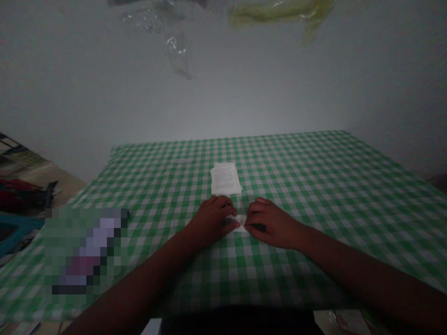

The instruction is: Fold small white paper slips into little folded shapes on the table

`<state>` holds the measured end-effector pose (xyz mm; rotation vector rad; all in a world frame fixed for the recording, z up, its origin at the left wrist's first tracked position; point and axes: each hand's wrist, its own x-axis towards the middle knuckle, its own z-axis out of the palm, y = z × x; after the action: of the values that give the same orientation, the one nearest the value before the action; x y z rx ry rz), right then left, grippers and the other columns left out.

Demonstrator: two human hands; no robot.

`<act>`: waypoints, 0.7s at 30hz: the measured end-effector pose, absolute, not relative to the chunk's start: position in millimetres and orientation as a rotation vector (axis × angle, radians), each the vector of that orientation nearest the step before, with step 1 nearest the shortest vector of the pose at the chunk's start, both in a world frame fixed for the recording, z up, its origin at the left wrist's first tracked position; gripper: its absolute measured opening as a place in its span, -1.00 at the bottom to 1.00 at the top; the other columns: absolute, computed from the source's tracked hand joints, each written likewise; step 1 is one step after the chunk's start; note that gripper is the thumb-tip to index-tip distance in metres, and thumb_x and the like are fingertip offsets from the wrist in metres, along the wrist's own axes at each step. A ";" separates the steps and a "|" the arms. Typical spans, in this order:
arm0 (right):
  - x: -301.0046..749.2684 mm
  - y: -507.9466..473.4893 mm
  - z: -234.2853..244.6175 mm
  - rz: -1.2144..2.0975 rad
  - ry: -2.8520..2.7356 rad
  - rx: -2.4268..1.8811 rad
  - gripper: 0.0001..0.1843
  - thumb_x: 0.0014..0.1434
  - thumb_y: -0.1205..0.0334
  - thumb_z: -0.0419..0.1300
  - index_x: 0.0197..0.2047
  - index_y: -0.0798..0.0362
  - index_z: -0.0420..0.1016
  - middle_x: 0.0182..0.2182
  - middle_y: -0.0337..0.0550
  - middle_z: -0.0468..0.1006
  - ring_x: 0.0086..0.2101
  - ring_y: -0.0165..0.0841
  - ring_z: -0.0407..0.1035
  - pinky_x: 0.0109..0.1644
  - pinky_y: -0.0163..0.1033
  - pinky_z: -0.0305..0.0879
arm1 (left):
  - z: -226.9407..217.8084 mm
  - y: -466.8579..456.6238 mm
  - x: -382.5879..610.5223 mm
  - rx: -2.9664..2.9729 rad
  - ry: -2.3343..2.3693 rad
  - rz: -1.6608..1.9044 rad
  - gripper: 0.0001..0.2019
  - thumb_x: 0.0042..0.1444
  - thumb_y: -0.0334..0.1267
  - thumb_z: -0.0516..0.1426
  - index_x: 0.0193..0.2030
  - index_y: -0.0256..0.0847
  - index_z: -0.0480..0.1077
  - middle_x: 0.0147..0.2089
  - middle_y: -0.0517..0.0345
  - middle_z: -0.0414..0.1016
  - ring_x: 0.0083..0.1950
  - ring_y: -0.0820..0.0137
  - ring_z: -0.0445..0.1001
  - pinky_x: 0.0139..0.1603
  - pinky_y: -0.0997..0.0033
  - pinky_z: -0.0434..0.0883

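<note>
My left hand [213,221] and my right hand [270,224] rest close together on the green-and-white gingham tablecloth [314,186]. Between them lies a small folded piece of white paper [238,223], its ends under the fingers of both hands. Most of it is hidden by my fingers. Just beyond my hands lies a small stack of white printed paper sheets [226,179], which neither hand touches.
A pixelated, unreadable patch [85,251] covers something on the cloth to my left. The table meets a pale wall at the far side. Clear plastic [178,55] and yellow-green plastic [282,11] show at the top. Dark red and blue items [21,195] lie beyond the left table edge.
</note>
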<state>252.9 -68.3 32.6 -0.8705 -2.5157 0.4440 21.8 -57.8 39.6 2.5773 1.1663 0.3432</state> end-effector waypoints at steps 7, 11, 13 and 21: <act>250.8 -56.0 18.7 0.384 -2.418 -1.041 -0.86 0.26 0.23 0.16 -0.27 0.05 0.54 -0.38 -0.16 0.48 -0.28 -0.31 0.35 -0.13 -0.16 0.23 | 34.1 -58.6 22.9 2.589 1.195 0.352 -0.72 0.10 -0.14 0.28 -0.05 -0.06 0.44 0.06 0.11 0.36 0.12 0.18 0.28 0.16 0.08 0.26; 247.8 -59.1 15.2 0.348 -2.472 -1.130 -0.87 0.22 0.18 0.21 -0.27 0.05 0.52 -0.35 -0.16 0.49 -0.24 -0.28 0.36 -0.09 -0.13 0.21 | 36.0 -60.4 23.4 2.586 1.201 0.354 -0.72 0.10 -0.14 0.27 -0.05 -0.07 0.43 0.06 0.11 0.36 0.11 0.19 0.28 0.17 0.08 0.26; 247.7 -63.2 17.1 0.348 -2.494 -1.158 -0.81 0.18 0.13 0.25 -0.20 0.05 0.51 -0.28 -0.13 0.49 -0.17 -0.23 0.35 -0.04 -0.09 0.20 | 37.4 -61.1 23.8 2.583 1.206 0.351 -0.72 0.10 -0.15 0.27 -0.05 -0.07 0.43 0.06 0.12 0.36 0.11 0.19 0.28 0.17 0.08 0.26; 252.8 -70.7 27.8 0.415 -2.539 -1.130 -0.62 0.10 0.01 0.31 -0.09 0.05 0.46 -0.19 -0.08 0.47 -0.12 -0.17 0.31 -0.04 -0.06 0.20 | 35.5 -63.6 28.1 2.583 1.258 0.382 -0.74 0.11 -0.08 0.26 -0.11 -0.10 0.45 0.03 0.10 0.38 0.08 0.18 0.28 0.15 0.07 0.26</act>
<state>252.8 -70.7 27.8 -1.1295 -2.5389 0.4148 28.1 -63.6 35.5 2.5831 1.2584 0.3822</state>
